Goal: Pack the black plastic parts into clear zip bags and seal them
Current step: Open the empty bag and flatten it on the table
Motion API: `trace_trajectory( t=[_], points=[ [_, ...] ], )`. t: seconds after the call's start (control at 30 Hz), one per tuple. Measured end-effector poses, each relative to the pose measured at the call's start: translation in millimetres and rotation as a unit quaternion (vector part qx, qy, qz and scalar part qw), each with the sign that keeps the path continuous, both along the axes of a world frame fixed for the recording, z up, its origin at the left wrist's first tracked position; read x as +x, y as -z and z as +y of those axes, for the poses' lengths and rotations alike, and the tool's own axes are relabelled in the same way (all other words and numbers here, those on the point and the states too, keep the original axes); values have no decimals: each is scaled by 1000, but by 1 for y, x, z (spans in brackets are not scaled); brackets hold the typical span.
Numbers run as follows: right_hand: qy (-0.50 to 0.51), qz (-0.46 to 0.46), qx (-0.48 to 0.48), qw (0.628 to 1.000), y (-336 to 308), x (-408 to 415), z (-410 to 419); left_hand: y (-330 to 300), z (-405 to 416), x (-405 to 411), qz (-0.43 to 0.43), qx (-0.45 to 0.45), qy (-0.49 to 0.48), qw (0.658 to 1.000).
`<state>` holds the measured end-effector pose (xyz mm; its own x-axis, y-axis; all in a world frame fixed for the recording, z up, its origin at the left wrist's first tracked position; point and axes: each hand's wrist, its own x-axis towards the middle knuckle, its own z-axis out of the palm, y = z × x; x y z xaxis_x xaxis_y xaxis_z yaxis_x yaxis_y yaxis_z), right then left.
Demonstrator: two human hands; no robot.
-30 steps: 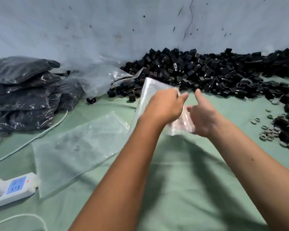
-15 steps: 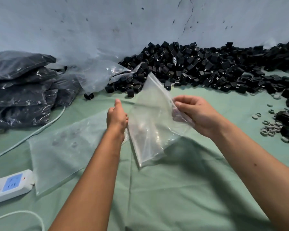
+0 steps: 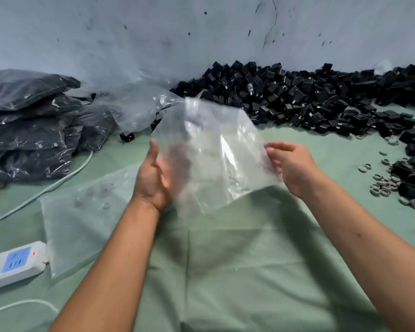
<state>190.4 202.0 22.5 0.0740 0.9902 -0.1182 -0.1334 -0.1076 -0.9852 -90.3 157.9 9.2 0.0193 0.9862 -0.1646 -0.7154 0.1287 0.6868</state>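
Head view: clear zip bag (image 3: 216,149) between both hands (image 3: 158,173), aloft.

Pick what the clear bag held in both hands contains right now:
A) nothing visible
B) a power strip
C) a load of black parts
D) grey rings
A: the clear bag between the left hand and right hand shows no contents; the black parts lie piled behind.

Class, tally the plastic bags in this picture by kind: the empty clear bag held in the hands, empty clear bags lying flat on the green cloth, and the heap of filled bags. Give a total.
Held empty clear bag: 1
Flat empty clear bag on the cloth: 1
Heap of filled bags: 1 heap; separate bags too overlapped to count
Total: 2 empty bags and 1 heap
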Motion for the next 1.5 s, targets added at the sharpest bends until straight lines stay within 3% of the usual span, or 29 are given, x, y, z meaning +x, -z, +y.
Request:
trace_trajectory(
  t=[0.1, 0.17, 0.27, 0.4, 0.43, 0.5, 0.57, 0.67, 0.77, 0.9, 1.07, 1.17, 1.23, 1.37, 1.5],
  points=[
    [52, -192, -6, 980, 23, 15, -9, 0, -3, -31, 116, -31, -3, 993],
    [73, -289, -16, 954, 30, 21, -14, 2, 0, -39, 262, -69, -23, 962],
    [45, -460, -25, 887, 26, 32, -24, 8, 8, -45, 483, -90, -92, 866],
    [-26, -662, -77, 745, 9, 30, -29, 3, 14, -42, 680, -73, -130, 717],
    [-6, -680, -46, 732, 6, 24, -26, 0, 14, -36, 730, -81, -134, 665],
    [18, -660, 81, 746, 4, 0, -22, -5, 12, -14, 804, -87, -165, 564],
    [-45, -633, 185, 750, 12, -28, -21, -6, 4, 24, 831, -38, -199, 518],
    [-191, -679, 167, 689, 42, -49, -20, 15, -16, 76, 841, 57, -99, 529],
    [-214, -674, 130, 696, 63, -41, -14, 46, -29, 78, 869, 43, 35, 491],
    [-192, -675, 133, 700, 66, -43, -12, 58, -37, 26, 888, -13, 23, 459],
    [-176, -673, 138, 705, 69, -46, -14, 42, -30, -21, 894, -148, -5, 424],
    [-162, -669, 137, 712, 72, -46, -13, 36, -8, 14, 888, -69, -24, 455],
    [-161, -673, 130, 710, 70, -45, -13, 39, 5, 38, 881, -16, 13, 473],
    [-101, -680, 147, 711, 53, -58, -4, 51, 14, 44, 891, -3, 43, 452],
    [-33, -648, 195, 735, 26, -109, 47, 59, 14, 42, 889, 15, 19, 458]
  ],
)
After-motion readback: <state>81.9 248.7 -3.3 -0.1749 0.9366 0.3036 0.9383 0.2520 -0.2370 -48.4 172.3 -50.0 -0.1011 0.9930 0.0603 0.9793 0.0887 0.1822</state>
